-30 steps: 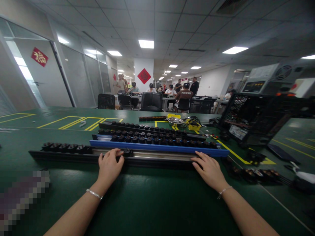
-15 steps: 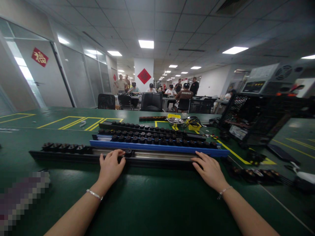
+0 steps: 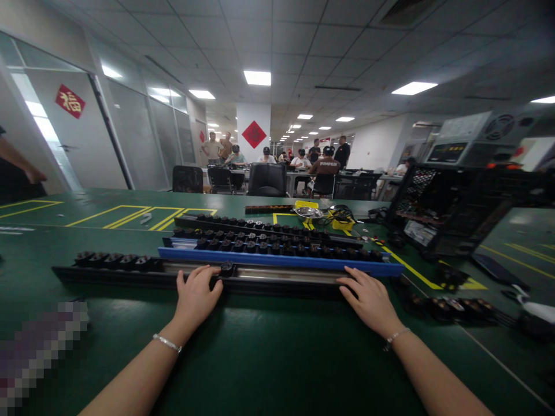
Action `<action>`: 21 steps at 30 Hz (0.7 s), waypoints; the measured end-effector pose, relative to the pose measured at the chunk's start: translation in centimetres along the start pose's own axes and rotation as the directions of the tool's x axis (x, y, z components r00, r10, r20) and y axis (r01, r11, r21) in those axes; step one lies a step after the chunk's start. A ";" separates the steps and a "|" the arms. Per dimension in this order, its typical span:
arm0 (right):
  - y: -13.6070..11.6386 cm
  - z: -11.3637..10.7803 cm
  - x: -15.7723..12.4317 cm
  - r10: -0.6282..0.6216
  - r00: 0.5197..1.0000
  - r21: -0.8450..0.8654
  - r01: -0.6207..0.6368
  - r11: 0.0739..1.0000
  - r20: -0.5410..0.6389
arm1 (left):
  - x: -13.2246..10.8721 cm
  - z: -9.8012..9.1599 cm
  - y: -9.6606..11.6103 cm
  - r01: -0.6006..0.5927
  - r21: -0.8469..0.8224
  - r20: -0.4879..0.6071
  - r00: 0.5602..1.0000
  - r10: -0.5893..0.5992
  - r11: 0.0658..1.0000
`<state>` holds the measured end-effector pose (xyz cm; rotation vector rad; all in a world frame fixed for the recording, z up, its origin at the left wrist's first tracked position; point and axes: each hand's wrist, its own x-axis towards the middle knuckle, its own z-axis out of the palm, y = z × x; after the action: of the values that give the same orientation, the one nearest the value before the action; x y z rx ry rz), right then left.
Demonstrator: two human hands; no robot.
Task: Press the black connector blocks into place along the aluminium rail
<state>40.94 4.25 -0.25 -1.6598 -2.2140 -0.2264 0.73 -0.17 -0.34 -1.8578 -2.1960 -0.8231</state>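
Note:
A long black power strip housing (image 3: 277,284) with metal strips along its inside lies across the table in front of me. Several black socket modules (image 3: 113,260) sit in a row at its left end, and a single socket module (image 3: 228,268) stands near its middle. My left hand (image 3: 198,292) grips the housing just left of that single module, fingers over the edge and thumb on the front, fingertips close against the module. Farther right, my right hand (image 3: 366,297) holds the housing's front edge, fingers over the top and thumb in front.
Behind lie a blue housing (image 3: 277,262) and further black strips with sockets. An open computer case (image 3: 446,214) stands at the right, near loose socket modules (image 3: 459,309). A metal bowl (image 3: 309,212) is at the back. A person's arm (image 3: 19,162) shows at the left edge.
My left hand and the single socket module have shifted very slightly to the right. My right hand stays in place. A person's arm has come into view at the far left.

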 end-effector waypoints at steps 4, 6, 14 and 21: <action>0.0 0.0 0.0 0.001 1.000 -0.003 -0.001 1.000 -0.001 | 0.0 0.1 -0.2 -0.006 -0.008 0.000 1.000 0.006 1.000; 0.0 0.0 0.0 -0.003 1.000 -0.007 0.003 1.000 -0.004 | 0.0 0.2 -0.3 -0.011 -0.008 0.002 1.000 0.011 1.000; 0.1 0.2 0.0 -0.009 1.000 -0.012 0.009 1.000 -0.023 | 0.0 0.1 -0.2 -0.003 -0.011 0.001 1.000 0.003 1.000; 0.0 0.0 0.0 -0.008 1.000 -0.009 0.008 1.000 -0.019 | 0.0 0.1 -0.3 -0.010 -0.016 -0.006 1.000 0.010 1.000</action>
<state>40.92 4.24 -0.29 -1.6473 -2.2090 -0.2535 0.48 -0.09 -0.53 -1.8702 -2.1809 -0.8461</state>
